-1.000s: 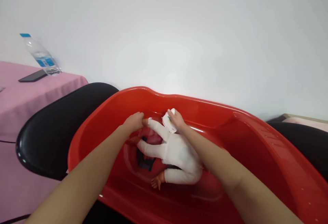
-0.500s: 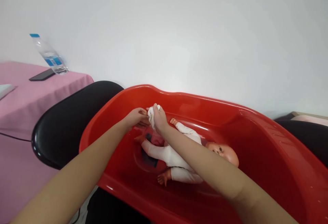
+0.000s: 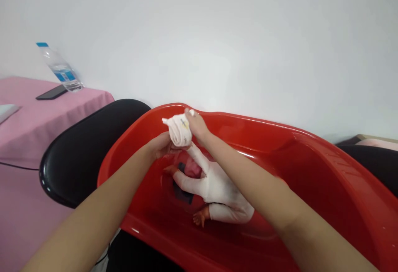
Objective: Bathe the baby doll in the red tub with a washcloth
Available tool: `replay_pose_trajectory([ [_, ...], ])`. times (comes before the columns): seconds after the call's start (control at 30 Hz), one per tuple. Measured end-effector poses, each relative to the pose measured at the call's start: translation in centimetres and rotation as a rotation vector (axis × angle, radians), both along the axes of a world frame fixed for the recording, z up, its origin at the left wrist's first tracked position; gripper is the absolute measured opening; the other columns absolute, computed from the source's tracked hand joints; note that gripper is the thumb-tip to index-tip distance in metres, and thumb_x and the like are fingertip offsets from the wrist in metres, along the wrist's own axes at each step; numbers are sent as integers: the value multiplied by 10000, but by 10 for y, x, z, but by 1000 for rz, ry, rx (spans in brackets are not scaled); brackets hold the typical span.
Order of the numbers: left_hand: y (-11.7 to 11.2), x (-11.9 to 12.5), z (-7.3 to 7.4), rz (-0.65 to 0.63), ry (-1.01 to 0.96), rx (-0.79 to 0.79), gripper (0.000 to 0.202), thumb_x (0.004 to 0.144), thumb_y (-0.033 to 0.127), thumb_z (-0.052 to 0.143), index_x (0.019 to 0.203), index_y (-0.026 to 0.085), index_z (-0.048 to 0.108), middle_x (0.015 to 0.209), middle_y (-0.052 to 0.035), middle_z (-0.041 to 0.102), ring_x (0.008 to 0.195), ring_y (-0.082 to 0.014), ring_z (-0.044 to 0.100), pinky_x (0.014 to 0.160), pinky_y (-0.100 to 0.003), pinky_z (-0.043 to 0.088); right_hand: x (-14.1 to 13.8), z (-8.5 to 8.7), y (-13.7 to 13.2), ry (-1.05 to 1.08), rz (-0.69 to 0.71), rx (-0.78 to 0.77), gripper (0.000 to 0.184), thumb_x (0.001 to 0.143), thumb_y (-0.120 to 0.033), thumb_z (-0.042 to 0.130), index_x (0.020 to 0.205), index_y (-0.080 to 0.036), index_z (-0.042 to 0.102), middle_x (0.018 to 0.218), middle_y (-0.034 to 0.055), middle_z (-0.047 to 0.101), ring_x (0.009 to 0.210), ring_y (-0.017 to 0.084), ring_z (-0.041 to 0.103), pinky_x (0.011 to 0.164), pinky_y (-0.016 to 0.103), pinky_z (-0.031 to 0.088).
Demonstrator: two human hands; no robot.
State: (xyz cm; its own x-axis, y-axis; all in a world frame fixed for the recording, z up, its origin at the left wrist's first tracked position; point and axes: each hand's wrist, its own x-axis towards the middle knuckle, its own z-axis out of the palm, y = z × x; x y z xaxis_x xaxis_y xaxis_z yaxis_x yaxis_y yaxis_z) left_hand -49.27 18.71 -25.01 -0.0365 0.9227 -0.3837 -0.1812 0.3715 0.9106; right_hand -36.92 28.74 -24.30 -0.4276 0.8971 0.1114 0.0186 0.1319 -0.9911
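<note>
A baby doll in a white suit (image 3: 219,189) lies in a red plastic tub (image 3: 311,172). One of its legs is raised toward the tub's far rim. My left hand (image 3: 161,145) is closed around the foot end of that raised leg. My right hand (image 3: 195,127) pinches a small white sock (image 3: 179,130) and holds it over the foot. The doll's other leg and one bare hand (image 3: 200,219) rest on the tub floor. My right forearm hides the doll's head.
A black padded chair (image 3: 90,147) stands left of the tub. On a pink-covered table (image 3: 37,118) at the far left stand a water bottle (image 3: 59,68) and a dark phone (image 3: 51,92). A white wall is behind.
My right hand has lifted the sock higher, up to the tub's rim, with the doll's leg raised. My forearm now covers the doll's head, which showed half a second ago.
</note>
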Motion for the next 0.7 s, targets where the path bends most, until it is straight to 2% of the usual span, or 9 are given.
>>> replay_pose_trajectory([
  [0.07, 2, 1, -1, 28, -21, -27, 379, 1110, 415, 470, 1027, 173, 749, 992, -86, 797, 821, -193, 734, 660, -257, 574, 5, -12, -5, -327, -41, 276, 357, 1024, -509, 568, 819, -223, 513, 894, 24, 639, 857, 185, 590, 873, 335, 511],
  [0.1, 3, 1, -2, 39, -31, -45, 401, 1121, 416, 437, 1023, 175, 742, 977, -79, 792, 796, -193, 723, 630, -258, 563, 8, -19, -8, -439, -56, 362, 347, 1016, -515, 575, 835, -224, 517, 911, 22, 629, 847, 183, 571, 860, 332, 494],
  [0.17, 4, 0, -3, 60, -56, -81, 449, 1129, 464, 403, 1033, 178, 735, 963, -71, 788, 774, -201, 711, 605, -268, 555, 14, -28, -11, -557, -99, 403, 339, 1020, -543, 547, 898, -227, 531, 961, 33, 630, 848, 189, 562, 833, 328, 473],
  [0.23, 4, -1, -3, 71, -93, -100, 594, 1129, 591, 306, 1090, 185, 738, 1000, -73, 794, 785, -211, 715, 627, -290, 574, 17, -34, -10, -575, -156, 352, 323, 1012, -538, 558, 927, -228, 533, 994, 52, 637, 868, 202, 576, 828, 331, 467],
  [0.33, 4, -2, 0, 59, -132, -92, 836, 1064, 767, 157, 1198, 184, 741, 1110, -114, 802, 866, -247, 742, 689, -335, 604, 13, -36, -1, -412, -239, 190, 242, 970, -423, 632, 879, -226, 525, 963, 59, 646, 890, 213, 597, 860, 340, 481],
  [0.43, 1, -1, 5, 39, -170, -52, 858, 1043, 795, 172, 1272, 192, 737, 1229, -131, 790, 1025, -283, 759, 780, -362, 628, 0, -35, 12, -236, -302, 55, 168, 996, -347, 551, 886, -223, 521, 976, 60, 671, 915, 198, 633, 871, 323, 517],
  [0.53, -2, 1, 7, -19, -181, -12, 882, 1052, 772, 130, 1282, 169, 731, 1171, -161, 797, 1042, -309, 774, 860, -406, 643, -12, -35, 21, -114, -408, -30, 192, 1039, -347, 406, 1043, -211, 542, 1113, 95, 692, 972, 188, 673, 840, 306, 557],
  [0.6, -3, 2, 7, -39, -170, -3, 793, 1084, 717, 204, 1285, 144, 714, 1073, -170, 802, 989, -311, 791, 887, -420, 647, -17, -37, 23, -78, -439, -78, 211, 1016, -309, 400, 1098, -200, 561, 1111, 105, 700, 968, 199, 690, 820, 320, 575],
  [0.7, -1, 2, 4, 17, -165, -38, 443, 1120, 462, 454, 1338, 134, 655, 1076, -151, 807, 901, -276, 809, 916, -405, 649, -14, -43, 18, -124, -379, -63, 183, 883, -206, 542, 1043, -192, 630, 1071, 94, 718, 1009, 232, 694, 915, 377, 581],
])
